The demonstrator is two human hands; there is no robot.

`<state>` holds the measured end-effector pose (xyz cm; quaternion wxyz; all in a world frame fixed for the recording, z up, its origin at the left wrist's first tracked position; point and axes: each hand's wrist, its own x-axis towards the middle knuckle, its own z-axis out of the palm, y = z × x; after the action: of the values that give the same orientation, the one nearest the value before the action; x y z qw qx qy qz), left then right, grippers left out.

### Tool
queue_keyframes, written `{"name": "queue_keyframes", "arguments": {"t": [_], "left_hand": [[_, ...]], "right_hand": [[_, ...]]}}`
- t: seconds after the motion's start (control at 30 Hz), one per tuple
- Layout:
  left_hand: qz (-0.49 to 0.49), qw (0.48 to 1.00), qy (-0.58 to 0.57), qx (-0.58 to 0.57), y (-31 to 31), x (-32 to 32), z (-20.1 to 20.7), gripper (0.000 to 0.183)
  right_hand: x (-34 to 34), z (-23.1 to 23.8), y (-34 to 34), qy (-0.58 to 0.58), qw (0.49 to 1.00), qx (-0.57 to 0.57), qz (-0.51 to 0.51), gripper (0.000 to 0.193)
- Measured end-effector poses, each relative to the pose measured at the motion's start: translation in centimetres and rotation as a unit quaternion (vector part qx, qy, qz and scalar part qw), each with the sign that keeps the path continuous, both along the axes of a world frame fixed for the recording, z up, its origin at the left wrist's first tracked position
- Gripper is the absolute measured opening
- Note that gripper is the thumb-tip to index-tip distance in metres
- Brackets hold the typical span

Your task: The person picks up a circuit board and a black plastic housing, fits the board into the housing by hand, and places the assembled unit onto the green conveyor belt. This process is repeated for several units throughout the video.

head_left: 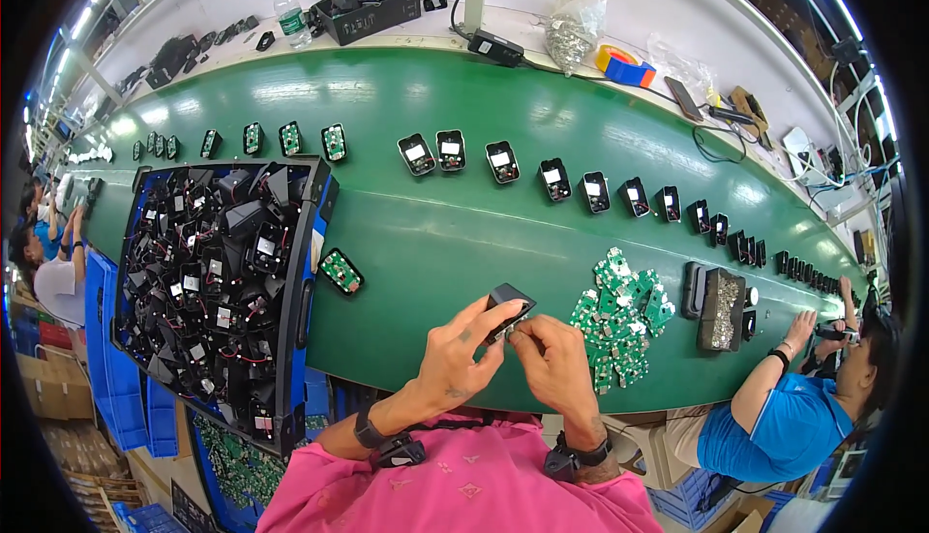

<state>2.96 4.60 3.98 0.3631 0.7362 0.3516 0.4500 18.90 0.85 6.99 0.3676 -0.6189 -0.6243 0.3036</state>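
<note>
My left hand (pixel 457 351) grips a small black plastic housing (pixel 510 299) between thumb and fingers, tilted above the green bench. Close against its lower edge is my right hand (pixel 556 359), thumb and fingertips pinched together. What those fingertips hold, if anything, is hidden. A bit of green and metal shows between the two hands. To the right of my right hand lies a loose heap of green circuit boards (pixel 619 315). One black housing with a green board in it (pixel 341 272) rests on the bench to the left, beside the crate.
A black crate (pixel 302 291) full of wired housings stands at left. Housings (pixel 502 162) line the bench's far side. Right of the boards sits a box of small metal parts (pixel 721 310). A co-worker in blue (pixel 774 426) works at right; other people are at far left.
</note>
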Motion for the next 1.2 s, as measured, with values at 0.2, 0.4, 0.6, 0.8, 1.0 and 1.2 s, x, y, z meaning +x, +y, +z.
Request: {"name": "queue_keyframes", "arguments": {"t": [0.2,0.4,0.6,0.8,1.0,1.2], "left_hand": [[-0.017,0.936,-0.209,-0.284,0.2,-0.7,-1.5,0.059],[-0.077,0.960,-0.217,-0.161,0.1,-2.1,-4.7,0.065],[-0.018,0.939,-0.267,-0.215,-0.4,-5.6,-4.2,0.053],[0.053,0.958,-0.202,-0.196,-1.1,-9.1,-3.2,0.043],[0.090,0.975,-0.177,-0.095,-1.5,-11.0,-3.1,0.040],[0.187,0.966,-0.131,0.121,0.3,-9.1,-6.2,0.036]], "right_hand": [[-1.6,-1.1,0.5,-0.032,0.993,0.072,-0.091,0.011],[-0.3,-4.5,1.8,-0.065,0.997,-0.029,0.033,0.034],[-4.2,-3.6,3.3,0.079,0.996,-0.023,0.036,0.035],[-9.3,-1.6,4.1,0.064,0.991,-0.037,0.110,0.043],[-11.8,-5.1,7.1,0.116,0.975,-0.056,0.180,0.041],[-13.0,-4.6,7.4,0.051,0.963,0.006,0.266,0.040]]}}
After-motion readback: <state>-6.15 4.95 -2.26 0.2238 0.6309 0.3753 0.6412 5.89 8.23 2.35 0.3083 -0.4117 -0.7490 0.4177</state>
